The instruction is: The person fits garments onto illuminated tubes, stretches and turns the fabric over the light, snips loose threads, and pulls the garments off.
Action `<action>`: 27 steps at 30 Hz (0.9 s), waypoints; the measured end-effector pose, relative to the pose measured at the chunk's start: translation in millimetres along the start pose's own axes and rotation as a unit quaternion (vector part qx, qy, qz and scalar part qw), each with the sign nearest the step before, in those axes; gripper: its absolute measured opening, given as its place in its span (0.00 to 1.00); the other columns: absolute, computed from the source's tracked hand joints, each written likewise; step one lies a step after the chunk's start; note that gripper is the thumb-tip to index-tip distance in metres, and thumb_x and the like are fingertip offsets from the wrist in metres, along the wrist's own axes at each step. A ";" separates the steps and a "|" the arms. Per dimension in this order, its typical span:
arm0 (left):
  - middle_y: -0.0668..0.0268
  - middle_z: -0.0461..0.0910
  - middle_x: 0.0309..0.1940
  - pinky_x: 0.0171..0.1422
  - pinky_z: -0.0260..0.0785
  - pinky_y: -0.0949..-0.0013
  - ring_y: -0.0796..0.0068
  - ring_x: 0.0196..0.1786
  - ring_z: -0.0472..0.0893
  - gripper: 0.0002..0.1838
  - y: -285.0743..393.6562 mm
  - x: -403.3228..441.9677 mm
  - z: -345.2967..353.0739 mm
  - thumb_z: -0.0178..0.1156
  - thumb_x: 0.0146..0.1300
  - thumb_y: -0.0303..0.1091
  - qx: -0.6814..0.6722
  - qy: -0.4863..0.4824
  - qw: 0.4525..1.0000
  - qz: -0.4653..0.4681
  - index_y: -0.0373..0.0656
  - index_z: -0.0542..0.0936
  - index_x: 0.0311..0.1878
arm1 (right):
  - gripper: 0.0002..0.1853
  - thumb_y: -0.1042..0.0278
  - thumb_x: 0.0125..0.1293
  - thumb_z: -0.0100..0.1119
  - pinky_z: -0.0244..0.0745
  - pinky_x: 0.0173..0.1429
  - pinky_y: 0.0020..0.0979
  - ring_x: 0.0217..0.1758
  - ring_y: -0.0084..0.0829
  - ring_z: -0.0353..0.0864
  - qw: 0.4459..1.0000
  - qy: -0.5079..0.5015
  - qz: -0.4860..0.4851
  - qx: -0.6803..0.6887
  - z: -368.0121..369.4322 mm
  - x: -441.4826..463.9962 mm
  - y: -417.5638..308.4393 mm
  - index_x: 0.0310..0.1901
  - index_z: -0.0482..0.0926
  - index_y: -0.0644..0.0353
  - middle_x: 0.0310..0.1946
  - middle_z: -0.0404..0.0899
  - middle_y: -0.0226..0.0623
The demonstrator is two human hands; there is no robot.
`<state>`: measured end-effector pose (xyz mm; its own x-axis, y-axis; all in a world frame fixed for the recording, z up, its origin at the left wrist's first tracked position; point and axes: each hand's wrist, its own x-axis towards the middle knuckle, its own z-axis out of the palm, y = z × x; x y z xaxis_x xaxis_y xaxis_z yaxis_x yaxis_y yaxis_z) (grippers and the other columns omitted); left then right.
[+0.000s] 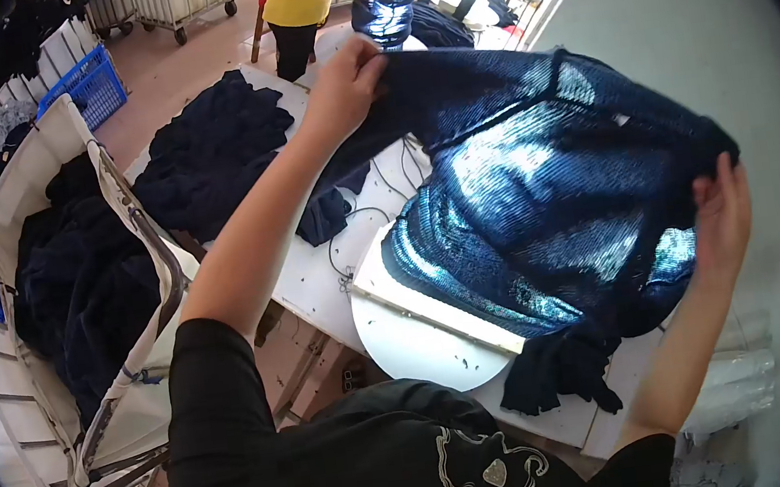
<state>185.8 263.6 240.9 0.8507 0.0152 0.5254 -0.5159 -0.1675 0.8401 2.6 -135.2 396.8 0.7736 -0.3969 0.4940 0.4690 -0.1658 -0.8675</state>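
A dark navy knitted sweater [518, 179] is stretched out in front of me, with bright light shining through its knit. My left hand [350, 91] is closed around the sweater at its upper left, by a sleeve-like stretch of fabric. At the far right, my right hand [723, 217] grips the sweater's edge, its fingers partly hidden by the fabric. Under the sweater shows a lit white form [437, 311], with a round white board [414, 357] below it. A dark knit piece [561, 368] hangs over the table edge.
Dark knitwear [208, 149] is piled on the white table [302, 279]. To my left stands a cloth-lined cart [155, 355] holding dark garments. A blue crate [89, 89] lies behind it. A person in a yellow top [294, 2] works at another lit form. A wall [725, 37] closes off the right.
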 end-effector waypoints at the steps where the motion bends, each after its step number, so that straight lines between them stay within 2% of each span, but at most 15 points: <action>1: 0.64 0.80 0.32 0.36 0.73 0.76 0.79 0.32 0.82 0.07 1.1 9.8 2.6 0.55 0.70 0.31 0.030 0.010 0.999 0.038 0.36 0.73 0.43 | 0.10 0.68 0.71 0.56 0.74 0.41 0.25 0.36 0.26 0.81 0.999 -0.009 -0.020 -0.024 -0.6 13.8 -6.6 0.50 0.75 0.61 0.41 0.81 0.32; 5: 0.63 0.82 0.33 0.42 0.73 0.74 0.78 0.35 0.82 0.08 14.5 37.6 6.3 0.57 0.69 0.31 0.057 0.030 0.992 0.109 0.35 0.74 0.44 | 0.11 0.69 0.72 0.54 0.76 0.53 0.28 0.47 0.32 0.83 0.997 -0.032 -0.063 -0.045 13.3 47.7 -19.9 0.51 0.73 0.66 0.44 0.80 0.40; 8: 0.62 0.82 0.34 0.43 0.74 0.74 0.78 0.36 0.82 0.09 8.2 51.1 11.4 0.58 0.69 0.31 0.061 0.049 0.988 0.132 0.35 0.75 0.46 | 0.16 0.70 0.72 0.53 0.73 0.63 0.32 0.55 0.39 0.80 0.989 -0.037 -0.103 -0.102 17.1 68.3 -23.2 0.54 0.65 0.72 0.45 0.79 0.49; 12: 0.60 0.83 0.38 0.48 0.74 0.71 0.72 0.40 0.84 0.11 6.2 42.0 21.0 0.61 0.66 0.32 0.078 0.026 0.981 0.174 0.36 0.76 0.47 | 0.18 0.71 0.72 0.53 0.71 0.67 0.34 0.57 0.40 0.80 0.981 -0.027 -0.131 -0.138 29.4 77.4 -26.9 0.56 0.63 0.74 0.48 0.77 0.55; 13: 0.58 0.81 0.48 0.52 0.73 0.69 0.68 0.46 0.84 0.15 5.8 33.2 21.1 0.62 0.65 0.31 0.103 -0.021 0.988 0.116 0.38 0.73 0.52 | 0.18 0.71 0.72 0.53 0.71 0.67 0.34 0.57 0.40 0.79 0.980 -0.032 -0.134 -0.140 31.0 78.0 -27.7 0.56 0.63 0.75 0.48 0.77 0.56; 16: 0.57 0.75 0.57 0.53 0.73 0.67 0.65 0.50 0.82 0.19 -7.7 -4.8 29.0 0.60 0.65 0.29 -0.070 -0.025 0.993 0.095 0.41 0.69 0.57 | 0.18 0.71 0.72 0.52 0.70 0.68 0.35 0.58 0.41 0.78 0.978 -0.049 -0.142 -0.145 35.3 75.8 -29.0 0.56 0.63 0.75 0.49 0.77 0.57; 17: 0.59 0.72 0.59 0.51 0.73 0.70 0.68 0.48 0.81 0.20 -21.3 -17.8 33.0 0.59 0.65 0.26 -0.076 0.003 0.989 0.130 0.42 0.66 0.58 | 0.18 0.72 0.72 0.51 0.70 0.68 0.35 0.58 0.41 0.78 0.977 -0.054 -0.143 -0.147 36.4 74.2 -28.3 0.56 0.63 0.75 0.49 0.77 0.58; 18: 0.61 0.74 0.50 0.46 0.72 0.74 0.72 0.43 0.79 0.15 -34.4 -36.0 34.8 0.58 0.65 0.24 -0.053 0.047 0.992 0.104 0.42 0.69 0.53 | 0.18 0.72 0.72 0.51 0.69 0.69 0.35 0.59 0.41 0.77 0.981 -0.059 -0.131 -0.129 35.7 74.5 -27.6 0.56 0.63 0.75 0.50 0.76 0.58; 19: 0.64 0.73 0.42 0.40 0.69 0.76 0.75 0.38 0.77 0.11 -58.4 -52.8 38.3 0.58 0.63 0.22 0.021 0.086 0.984 0.156 0.42 0.71 0.47 | 0.17 0.73 0.72 0.50 0.69 0.69 0.35 0.60 0.41 0.77 0.985 -0.063 -0.119 -0.113 32.7 75.7 -28.3 0.57 0.63 0.76 0.50 0.76 0.58; 20: 0.64 0.74 0.38 0.37 0.67 0.75 0.75 0.36 0.75 0.09 -66.3 -75.9 41.6 0.57 0.62 0.20 0.011 0.076 0.982 0.175 0.42 0.72 0.43 | 0.17 0.73 0.73 0.49 0.69 0.69 0.35 0.60 0.42 0.76 0.987 -0.064 -0.109 -0.097 30.3 76.6 -30.6 0.57 0.63 0.76 0.51 0.75 0.59; 21: 0.61 0.74 0.36 0.37 0.68 0.73 0.72 0.35 0.75 0.09 -76.6 -101.9 44.3 0.57 0.60 0.20 0.042 0.012 0.990 0.136 0.42 0.72 0.42 | 0.17 0.74 0.72 0.50 0.69 0.69 0.36 0.60 0.42 0.77 0.989 -0.060 -0.105 -0.084 31.0 76.3 -32.6 0.56 0.64 0.76 0.50 0.76 0.58; 23: 0.55 0.75 0.38 0.43 0.71 0.63 0.60 0.37 0.78 0.14 -90.4 -142.3 61.0 0.60 0.60 0.25 0.045 -0.065 0.994 0.070 0.41 0.73 0.49 | 0.16 0.75 0.71 0.50 0.70 0.68 0.36 0.59 0.44 0.78 0.992 -0.052 -0.098 -0.059 34.0 74.9 -33.0 0.56 0.65 0.76 0.49 0.76 0.55; 25: 0.54 0.75 0.41 0.47 0.71 0.61 0.55 0.41 0.78 0.17 -122.0 -169.5 80.0 0.61 0.59 0.27 0.060 -0.136 0.988 0.038 0.40 0.73 0.52 | 0.16 0.75 0.71 0.50 0.70 0.68 0.37 0.59 0.44 0.78 0.994 -0.055 -0.088 -0.038 30.3 77.5 -32.2 0.56 0.65 0.76 0.49 0.76 0.55; 26: 0.53 0.76 0.39 0.47 0.70 0.59 0.53 0.41 0.78 0.14 -125.9 -175.6 85.8 0.59 0.59 0.25 0.037 -0.125 0.991 -0.036 0.38 0.73 0.48 | 0.16 0.75 0.71 0.50 0.70 0.68 0.37 0.59 0.44 0.78 0.994 -0.058 -0.084 -0.027 29.9 79.5 -31.9 0.56 0.65 0.75 0.50 0.75 0.55; 27: 0.52 0.76 0.38 0.46 0.69 0.58 0.51 0.40 0.77 0.12 -131.5 -177.2 90.1 0.58 0.58 0.23 0.046 -0.110 0.993 -0.025 0.37 0.73 0.46 | 0.15 0.75 0.71 0.50 0.71 0.68 0.36 0.58 0.43 0.78 0.995 -0.060 -0.081 -0.028 32.4 78.8 -31.6 0.56 0.66 0.75 0.49 0.76 0.54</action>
<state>111.9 194.1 25.2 0.8818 -0.1886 0.4322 -0.4693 -0.2618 0.8433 62.6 -131.9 465.0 0.7362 -0.2511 0.6284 0.5702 -0.2699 -0.7759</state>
